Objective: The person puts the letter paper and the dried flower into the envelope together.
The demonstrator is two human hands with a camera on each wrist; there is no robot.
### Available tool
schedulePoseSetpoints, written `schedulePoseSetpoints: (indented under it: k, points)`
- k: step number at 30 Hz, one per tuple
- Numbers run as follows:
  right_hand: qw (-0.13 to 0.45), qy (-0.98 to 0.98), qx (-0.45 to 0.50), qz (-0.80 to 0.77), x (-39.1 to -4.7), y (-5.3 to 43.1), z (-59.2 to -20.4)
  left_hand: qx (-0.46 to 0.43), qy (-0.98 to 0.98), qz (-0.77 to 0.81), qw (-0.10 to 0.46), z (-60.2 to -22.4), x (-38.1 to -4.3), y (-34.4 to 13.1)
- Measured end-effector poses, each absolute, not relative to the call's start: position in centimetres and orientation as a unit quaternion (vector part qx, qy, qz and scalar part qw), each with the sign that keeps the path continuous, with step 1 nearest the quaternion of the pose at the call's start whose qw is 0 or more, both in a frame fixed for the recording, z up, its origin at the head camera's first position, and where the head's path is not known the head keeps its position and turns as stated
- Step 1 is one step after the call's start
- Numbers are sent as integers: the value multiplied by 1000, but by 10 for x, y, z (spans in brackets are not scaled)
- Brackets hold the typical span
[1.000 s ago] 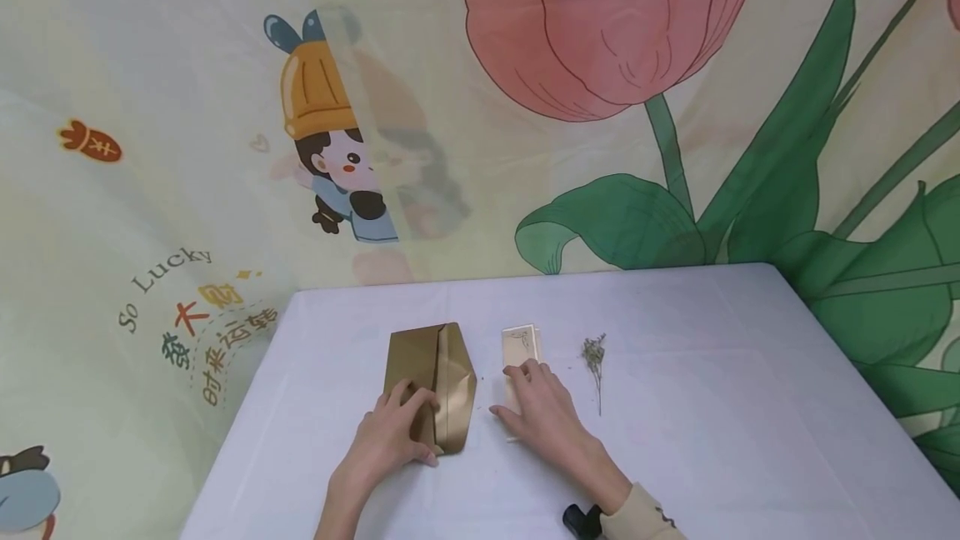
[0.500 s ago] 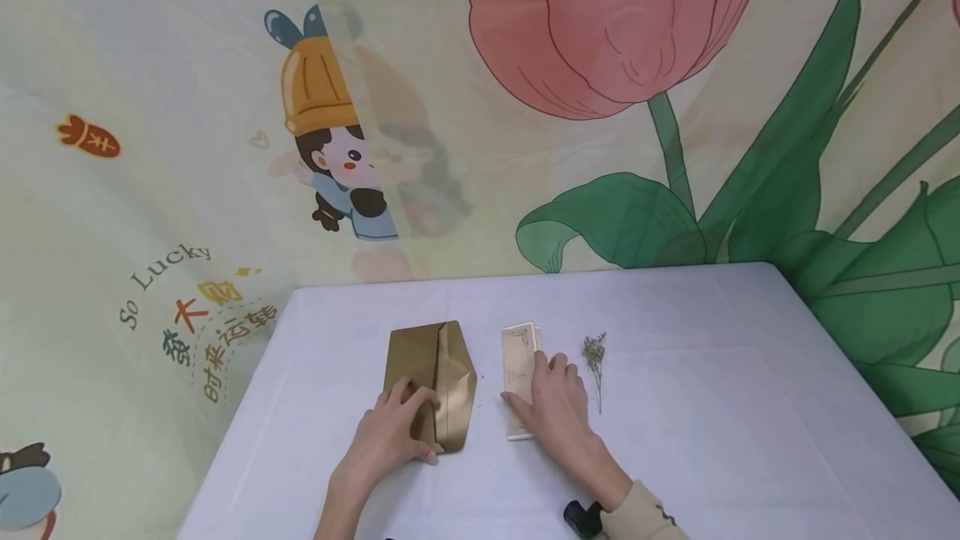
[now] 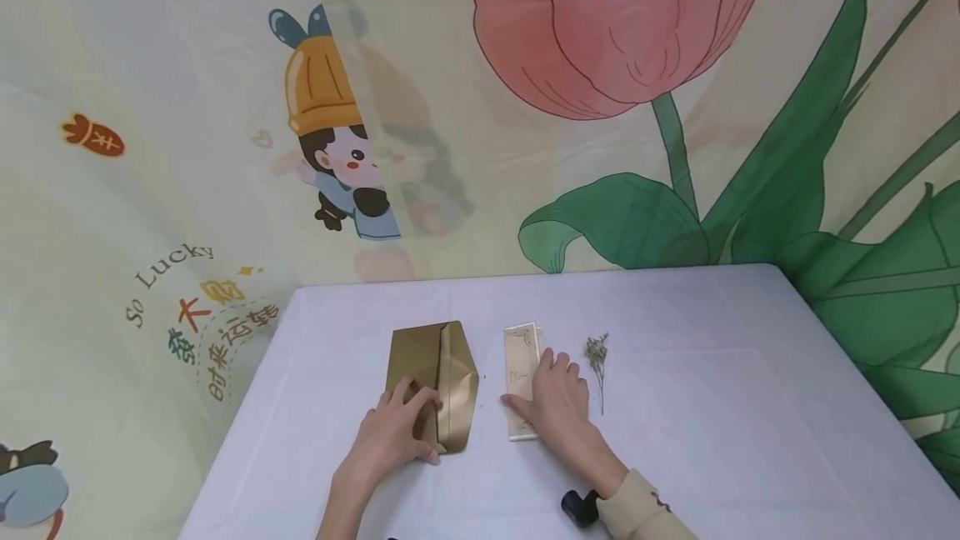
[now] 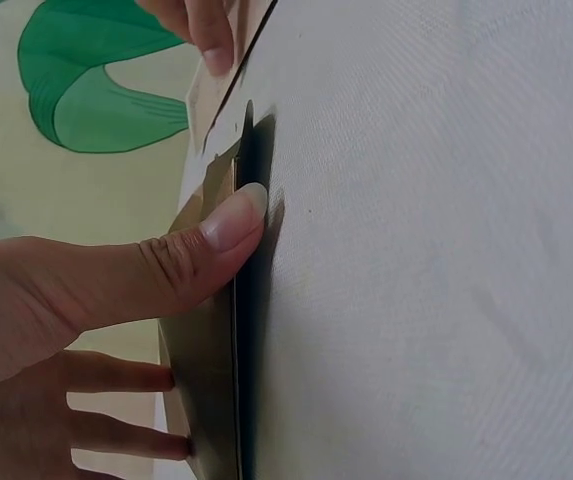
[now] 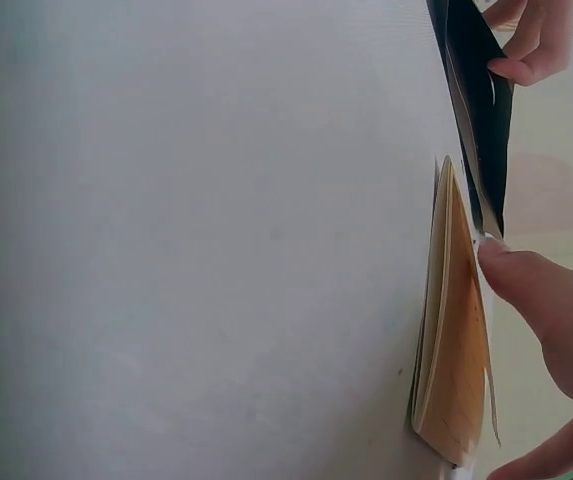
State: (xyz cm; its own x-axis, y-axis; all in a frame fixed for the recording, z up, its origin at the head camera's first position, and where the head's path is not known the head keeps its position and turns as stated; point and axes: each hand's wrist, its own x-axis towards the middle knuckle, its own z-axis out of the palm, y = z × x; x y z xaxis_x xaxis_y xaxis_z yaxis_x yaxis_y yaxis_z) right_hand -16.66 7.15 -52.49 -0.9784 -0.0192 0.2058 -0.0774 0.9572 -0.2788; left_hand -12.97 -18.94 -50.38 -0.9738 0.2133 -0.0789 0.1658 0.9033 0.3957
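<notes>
My left hand [image 3: 392, 430] rests on a gold envelope [image 3: 415, 346] whose flap lies unfolded to the right. In the left wrist view, its straight thumb [image 4: 181, 265] lies across the near edge of the envelope, and other fingertips touch the top face. To the right, my right hand [image 3: 561, 402] holds a narrow cream folded card [image 3: 519, 352] flat on the table, thumb at its left edge and fingers along its right. Its layered edge shows in the right wrist view, where the card [image 5: 456, 360] stands slightly apart at the layers.
A small sprig of dried flowers [image 3: 596, 352] lies just right of the right hand. Near the right sleeve [image 3: 637, 507] is a black object [image 3: 579, 509], partly cut off from sight. A white cloth covers the table [image 3: 712, 407], and a printed backdrop [image 3: 465, 107] hangs behind it.
My right hand has shifted right across the card, from fingers lying over its top to fingers along its right edge, uncovering more of it. The left hand stays on the envelope.
</notes>
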Motion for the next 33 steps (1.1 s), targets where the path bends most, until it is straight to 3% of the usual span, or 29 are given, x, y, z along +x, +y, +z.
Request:
schedulePoseSetpoints:
  k: [33]
  points:
    - [19,-964,3,265,-173,71,-519,98,973,200,58,-502,-127,-189]
